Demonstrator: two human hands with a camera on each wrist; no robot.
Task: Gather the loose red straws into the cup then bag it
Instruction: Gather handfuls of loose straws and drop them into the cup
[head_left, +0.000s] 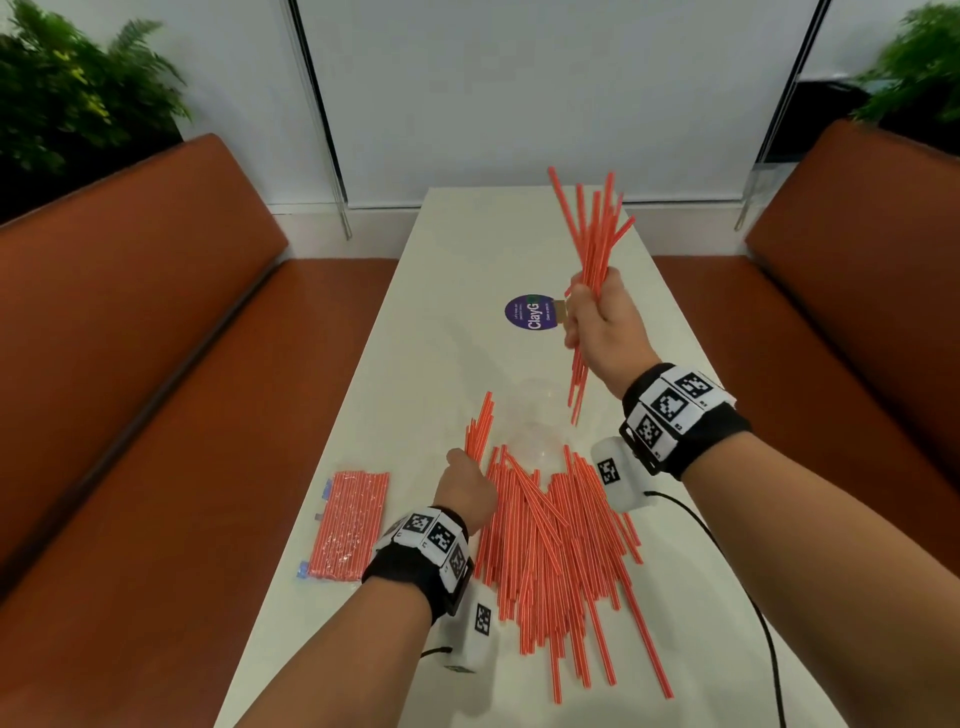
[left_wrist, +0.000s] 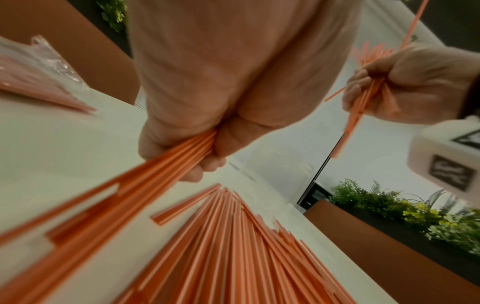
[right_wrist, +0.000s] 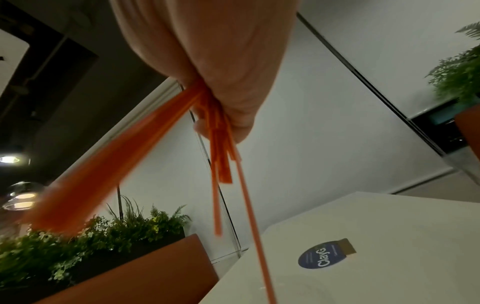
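A large pile of loose red straws (head_left: 550, 545) (left_wrist: 233, 246) lies on the white table (head_left: 452, 270). At the pile's far left corner, my left hand (head_left: 467, 486) (left_wrist: 182, 144) grips a small bundle of straws (head_left: 480, 426) low over the table. My right hand (head_left: 597, 312) (right_wrist: 223, 98) is raised above the table's middle and grips a bigger, fanned bundle (head_left: 592, 234) (right_wrist: 218, 144). A clear cup (head_left: 530, 423) shows only faintly between the hands, just beyond the pile.
A sealed clear bag of red straws (head_left: 348, 525) (left_wrist: 39, 72) lies at the table's left edge. A round purple sticker (head_left: 532, 312) (right_wrist: 322, 257) sits mid-table. Orange bench seats (head_left: 156, 364) flank the table; plants stand behind them. A black cable (head_left: 727, 561) trails from my right wrist.
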